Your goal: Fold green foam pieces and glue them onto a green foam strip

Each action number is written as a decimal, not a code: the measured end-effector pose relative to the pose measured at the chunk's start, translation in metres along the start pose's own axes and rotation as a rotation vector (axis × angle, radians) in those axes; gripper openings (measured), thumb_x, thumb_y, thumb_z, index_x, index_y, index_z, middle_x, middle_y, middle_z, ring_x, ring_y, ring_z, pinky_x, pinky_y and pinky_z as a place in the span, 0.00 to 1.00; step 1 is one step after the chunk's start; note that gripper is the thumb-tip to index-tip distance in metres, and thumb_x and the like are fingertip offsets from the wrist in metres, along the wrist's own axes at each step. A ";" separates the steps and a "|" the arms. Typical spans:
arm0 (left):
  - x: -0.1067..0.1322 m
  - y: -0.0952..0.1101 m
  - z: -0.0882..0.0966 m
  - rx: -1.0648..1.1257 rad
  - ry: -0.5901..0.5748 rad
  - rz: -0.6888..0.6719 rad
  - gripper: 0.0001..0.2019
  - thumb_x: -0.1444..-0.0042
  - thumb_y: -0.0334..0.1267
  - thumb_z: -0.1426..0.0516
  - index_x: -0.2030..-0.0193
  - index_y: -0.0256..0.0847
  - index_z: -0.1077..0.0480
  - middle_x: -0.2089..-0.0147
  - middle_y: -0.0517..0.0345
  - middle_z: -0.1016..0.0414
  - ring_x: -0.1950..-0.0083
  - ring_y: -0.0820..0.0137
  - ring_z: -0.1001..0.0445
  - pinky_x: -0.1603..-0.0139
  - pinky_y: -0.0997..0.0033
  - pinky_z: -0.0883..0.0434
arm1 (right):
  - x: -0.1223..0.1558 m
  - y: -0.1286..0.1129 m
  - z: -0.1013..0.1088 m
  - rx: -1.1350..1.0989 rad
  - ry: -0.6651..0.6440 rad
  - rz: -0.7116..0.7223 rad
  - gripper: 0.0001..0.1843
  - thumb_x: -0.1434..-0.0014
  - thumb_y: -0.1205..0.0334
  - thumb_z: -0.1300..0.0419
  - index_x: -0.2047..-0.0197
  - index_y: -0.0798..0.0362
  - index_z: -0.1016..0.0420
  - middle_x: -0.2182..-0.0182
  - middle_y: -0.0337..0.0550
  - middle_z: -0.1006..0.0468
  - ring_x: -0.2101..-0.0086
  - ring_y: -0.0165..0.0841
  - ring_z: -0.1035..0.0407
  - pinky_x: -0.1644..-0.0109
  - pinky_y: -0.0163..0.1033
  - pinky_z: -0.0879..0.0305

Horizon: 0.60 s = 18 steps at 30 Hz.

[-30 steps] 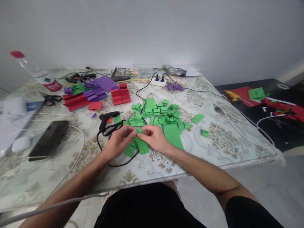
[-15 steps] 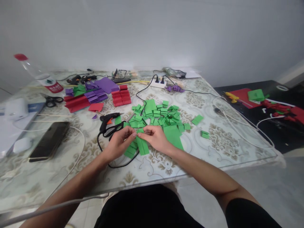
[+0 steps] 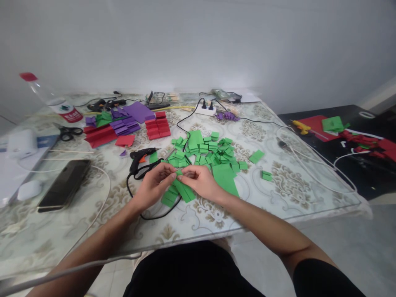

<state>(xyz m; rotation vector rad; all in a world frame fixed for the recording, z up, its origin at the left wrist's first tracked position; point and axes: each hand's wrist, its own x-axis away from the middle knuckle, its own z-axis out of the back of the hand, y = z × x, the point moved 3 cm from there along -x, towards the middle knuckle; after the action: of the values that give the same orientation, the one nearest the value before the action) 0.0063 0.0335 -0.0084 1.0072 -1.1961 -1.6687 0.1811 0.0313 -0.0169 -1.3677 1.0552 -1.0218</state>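
Between my two hands is a green paper strip [image 3: 185, 192] with crease lines, its lower end angled toward me. My left hand [image 3: 156, 183] pinches its upper end from the left, thumb and fingers closed. From the right, my right hand [image 3: 200, 181] grips the same end with thumb and forefinger. Another creased green paper piece [image 3: 169, 199] lies under the strip. Just beyond my hands spreads a pile of small folded green paper pieces [image 3: 213, 150], with a larger green sheet [image 3: 225, 179] beside my right wrist. A black glue gun [image 3: 136, 160] and black-handled scissors [image 3: 145, 169] lie by my left hand.
Red folded paper [image 3: 157, 126] and purple paper [image 3: 139, 111] lie farther back. A power strip [image 3: 206, 110] feeds black cords across the table. At left are a phone [image 3: 64, 184], a bottle [image 3: 66, 109] and more scissors [image 3: 68, 132]. A yellow glue gun [image 3: 301, 126] lies at right.
The green strip has tilted, its lower end shifting slightly to the right. Both hands stay pinched at its upper end, moved only a little.
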 end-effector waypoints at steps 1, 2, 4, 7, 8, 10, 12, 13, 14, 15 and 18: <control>0.000 0.000 0.000 0.005 0.007 -0.001 0.11 0.37 0.46 0.38 0.59 0.39 0.28 0.66 0.58 0.28 0.67 0.70 0.30 0.65 0.70 0.31 | 0.000 0.000 0.000 -0.008 -0.003 0.001 0.19 0.53 0.50 0.25 0.66 0.54 0.23 0.75 0.37 0.24 0.74 0.30 0.32 0.68 0.36 0.36; -0.001 0.001 0.000 0.012 0.013 0.000 0.11 0.37 0.46 0.37 0.60 0.39 0.28 0.67 0.59 0.28 0.67 0.71 0.30 0.65 0.70 0.31 | 0.000 0.000 0.000 -0.015 -0.004 0.003 0.19 0.53 0.51 0.25 0.65 0.53 0.23 0.75 0.37 0.24 0.74 0.30 0.31 0.68 0.36 0.36; -0.001 0.001 0.001 0.027 0.020 0.011 0.12 0.38 0.46 0.36 0.62 0.39 0.28 0.70 0.60 0.29 0.70 0.72 0.30 0.67 0.71 0.32 | 0.000 0.000 0.000 -0.025 -0.009 0.006 0.18 0.52 0.52 0.26 0.64 0.53 0.23 0.76 0.36 0.24 0.74 0.30 0.31 0.68 0.35 0.36; -0.002 0.003 0.001 0.062 0.024 0.024 0.12 0.40 0.46 0.35 0.62 0.39 0.27 0.71 0.61 0.28 0.71 0.72 0.30 0.69 0.73 0.32 | 0.001 -0.002 0.002 -0.021 -0.021 0.026 0.14 0.48 0.55 0.28 0.62 0.52 0.25 0.76 0.36 0.24 0.74 0.30 0.31 0.68 0.35 0.37; -0.002 0.003 0.000 0.078 0.022 0.024 0.12 0.40 0.45 0.35 0.61 0.39 0.27 0.71 0.60 0.27 0.71 0.72 0.29 0.69 0.73 0.31 | 0.001 -0.003 0.002 -0.018 -0.029 0.033 0.13 0.47 0.56 0.29 0.62 0.52 0.25 0.76 0.36 0.24 0.75 0.30 0.31 0.69 0.35 0.37; -0.003 0.004 0.000 0.100 0.018 0.015 0.10 0.40 0.44 0.35 0.59 0.39 0.25 0.69 0.59 0.25 0.70 0.72 0.28 0.69 0.73 0.30 | 0.002 -0.004 0.002 -0.011 -0.039 0.054 0.11 0.45 0.59 0.31 0.61 0.51 0.25 0.76 0.36 0.23 0.75 0.29 0.32 0.69 0.34 0.39; -0.003 0.003 0.001 0.112 0.021 0.000 0.09 0.41 0.42 0.35 0.58 0.40 0.24 0.69 0.59 0.25 0.70 0.72 0.28 0.68 0.73 0.29 | 0.002 -0.004 0.001 -0.006 -0.041 0.076 0.09 0.45 0.61 0.33 0.60 0.52 0.25 0.76 0.35 0.23 0.75 0.29 0.33 0.70 0.34 0.40; -0.003 0.002 0.001 0.117 0.026 -0.007 0.08 0.41 0.41 0.34 0.59 0.40 0.24 0.69 0.59 0.25 0.70 0.72 0.28 0.68 0.74 0.29 | 0.003 -0.004 0.001 -0.004 -0.039 0.088 0.09 0.45 0.61 0.33 0.61 0.52 0.24 0.76 0.35 0.24 0.76 0.29 0.34 0.70 0.33 0.41; -0.003 0.001 0.001 0.124 0.030 -0.012 0.08 0.41 0.40 0.34 0.59 0.40 0.23 0.69 0.60 0.25 0.70 0.72 0.28 0.68 0.74 0.29 | 0.003 -0.005 0.001 -0.002 -0.036 0.097 0.08 0.44 0.61 0.34 0.61 0.52 0.24 0.77 0.35 0.24 0.76 0.28 0.34 0.70 0.33 0.41; -0.003 0.000 0.002 0.133 0.033 -0.014 0.07 0.41 0.40 0.34 0.60 0.40 0.23 0.69 0.60 0.25 0.70 0.72 0.28 0.68 0.74 0.29 | 0.003 -0.005 0.000 -0.003 -0.034 0.103 0.08 0.44 0.61 0.34 0.61 0.53 0.24 0.77 0.35 0.25 0.76 0.28 0.35 0.71 0.33 0.42; -0.002 -0.002 0.002 0.152 0.039 -0.009 0.06 0.42 0.39 0.34 0.60 0.40 0.23 0.69 0.59 0.25 0.70 0.73 0.28 0.68 0.74 0.29 | 0.003 -0.007 0.000 -0.028 -0.042 0.100 0.06 0.44 0.62 0.35 0.62 0.53 0.24 0.78 0.34 0.27 0.77 0.28 0.36 0.71 0.33 0.43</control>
<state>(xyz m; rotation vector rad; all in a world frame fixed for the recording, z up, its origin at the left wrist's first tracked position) 0.0044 0.0367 -0.0093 1.1347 -1.3099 -1.5756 0.1817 0.0289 -0.0103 -1.3396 1.0995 -0.9045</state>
